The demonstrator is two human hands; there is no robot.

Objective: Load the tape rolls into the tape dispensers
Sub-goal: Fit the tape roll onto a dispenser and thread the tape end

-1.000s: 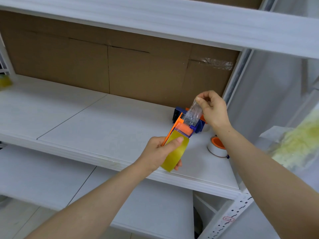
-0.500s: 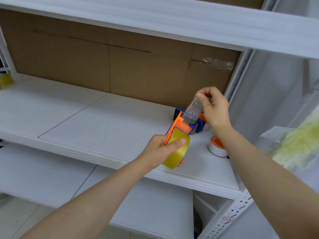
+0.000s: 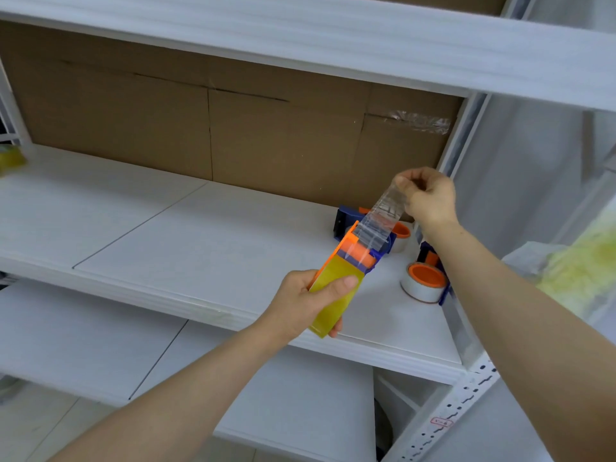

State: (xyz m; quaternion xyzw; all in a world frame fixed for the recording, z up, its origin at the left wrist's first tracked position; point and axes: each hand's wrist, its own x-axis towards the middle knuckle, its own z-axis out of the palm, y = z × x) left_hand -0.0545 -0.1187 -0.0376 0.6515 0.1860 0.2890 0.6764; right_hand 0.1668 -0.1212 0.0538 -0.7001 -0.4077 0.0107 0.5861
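Note:
My left hand [image 3: 301, 305] grips a yellowish tape roll [image 3: 335, 295] mounted in an orange and blue tape dispenser [image 3: 358, 253], held above the front of the white shelf [image 3: 200, 248]. My right hand [image 3: 428, 198] pinches the free end of the clear tape strip [image 3: 380, 216], stretched up and to the right from the dispenser's orange roller. A second blue dispenser [image 3: 343, 220] lies on the shelf behind. A white tape roll with an orange core [image 3: 423, 281] lies flat at the shelf's right end.
A cardboard sheet [image 3: 233, 128] backs the shelf. A white upper shelf [image 3: 333, 38] hangs overhead and a lower shelf [image 3: 83, 345] lies below. A perforated upright [image 3: 463, 405] stands at the right corner. Something yellow [image 3: 11, 158] sits at the far left edge.
My right hand has pulled the clear tape strip farther up and to the right, so more tape is drawn out. My left hand stays on the roll and dispenser.

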